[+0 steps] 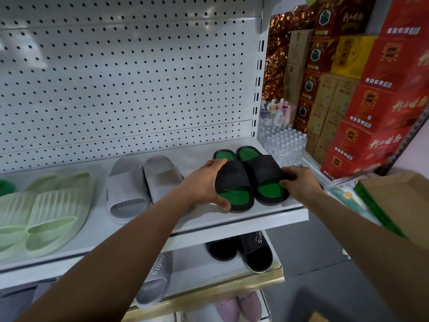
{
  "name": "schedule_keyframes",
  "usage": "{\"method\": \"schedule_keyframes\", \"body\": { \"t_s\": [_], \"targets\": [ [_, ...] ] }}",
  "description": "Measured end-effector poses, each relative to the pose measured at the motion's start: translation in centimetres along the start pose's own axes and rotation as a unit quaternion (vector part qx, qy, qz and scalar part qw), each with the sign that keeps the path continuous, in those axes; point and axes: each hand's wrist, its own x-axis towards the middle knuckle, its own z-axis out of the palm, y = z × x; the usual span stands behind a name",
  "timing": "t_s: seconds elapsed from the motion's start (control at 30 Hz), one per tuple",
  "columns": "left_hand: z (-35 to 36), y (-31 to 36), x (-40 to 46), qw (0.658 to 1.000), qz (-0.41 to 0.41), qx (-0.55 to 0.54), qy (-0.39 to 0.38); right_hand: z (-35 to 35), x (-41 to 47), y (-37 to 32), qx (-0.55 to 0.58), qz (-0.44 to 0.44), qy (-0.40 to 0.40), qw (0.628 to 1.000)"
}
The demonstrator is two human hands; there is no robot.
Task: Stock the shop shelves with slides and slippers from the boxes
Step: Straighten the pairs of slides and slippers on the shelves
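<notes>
Two bare forearms reach up from the bottom of the frame toward the white shelf at mid-height. At the centre, the left hand grips the left black slide, thumb over the strap's far edge and fingers curled round the near side by the toe. Just right of centre, the right hand pinches the outer edge of the right black slide near its toe. Both slides show green footbeds and lie flat, touching side by side, at the right end of the shelf.

Left of them on the same shelf sits a grey pair, and further left a pale green pair. White pegboard backs the shelf across the upper left. On the lower shelf, bottom centre, lie a black pair and a grey slide printed "Super". Stacked red cartons fill the upper right, with shrink-wrapped water bottles beside them and an open brown box at the right edge.
</notes>
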Motion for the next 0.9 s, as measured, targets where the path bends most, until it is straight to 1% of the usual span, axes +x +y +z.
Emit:
{"method": "schedule_keyframes", "body": {
  "t_s": [0.1,0.17,0.2,0.23,0.27,0.33,0.37,0.43,0.5,0.57,0.63,0.67,0.73,0.8,0.9],
  "targets": [
    [0.4,-0.2,-0.3,1.000,0.000,-0.014,0.006,-0.2,-0.2,-0.3,-0.005,0.008,-0.020,1.000],
    [0.7,-0.3,-0.8,1.000,-0.004,-0.019,0.023,-0.3,-0.2,-0.5,0.004,0.025,-0.030,0.999],
    [0.8,-0.2,-1.2,0.999,-0.007,-0.019,0.038,-0.2,-0.2,-0.5,0.011,0.033,-0.020,0.999],
    [0.9,-0.2,-1.7,0.998,-0.010,-0.017,0.058,-0.1,-0.3,-0.5,0.015,0.033,0.008,0.999],
    [1.0,-0.3,-2.3,0.997,-0.012,-0.017,0.080,0.1,-0.4,-0.6,0.016,0.017,0.052,0.998],
    [1.0,-0.7,-3.7,0.993,-0.002,-0.016,0.120,0.8,-0.6,-1.1,-0.005,-0.057,0.137,0.989],
    [0.8,-1.0,-4.5,0.990,0.005,-0.013,0.138,1.3,-0.9,-1.7,-0.017,-0.095,0.159,0.982],
    [0.4,-2.2,-6.1,0.986,0.005,-0.005,0.169,2.3,-1.4,-3.4,-0.025,-0.158,0.163,0.974],
    [-0.4,-4.2,-7.9,0.980,-0.016,0.013,0.196,3.5,-2.0,-5.3,-0.019,-0.217,0.123,0.968],
    [-1.8,-7.0,-9.5,0.970,-0.069,0.052,0.225,4.9,-2.8,-7.2,-0.001,-0.263,0.047,0.964],
    [-3.6,-9.5,-10.9,0.958,-0.129,0.060,0.249,6.5,-3.9,-9.2,-0.031,-0.300,-0.037,0.953],
    [-4.5,-10.5,-11.4,0.956,-0.153,0.040,0.246,7.7,-4.3,-10.1,-0.057,-0.315,-0.078,0.944],
    [-5.8,-12.3,-12.3,0.964,-0.184,-0.008,0.194,10.3,-4.9,-11.6,-0.112,-0.332,-0.154,0.924],
    [-6.6,-13.8,-12.5,0.971,-0.195,-0.041,0.132,12.7,-4.7,-12.7,-0.173,-0.324,-0.204,0.907],
    [-7.3,-15.3,-12.3,0.975,-0.203,-0.048,0.080,14.5,-3.5,-14.1,-0.200,-0.276,-0.250,0.906]
  ]
}}
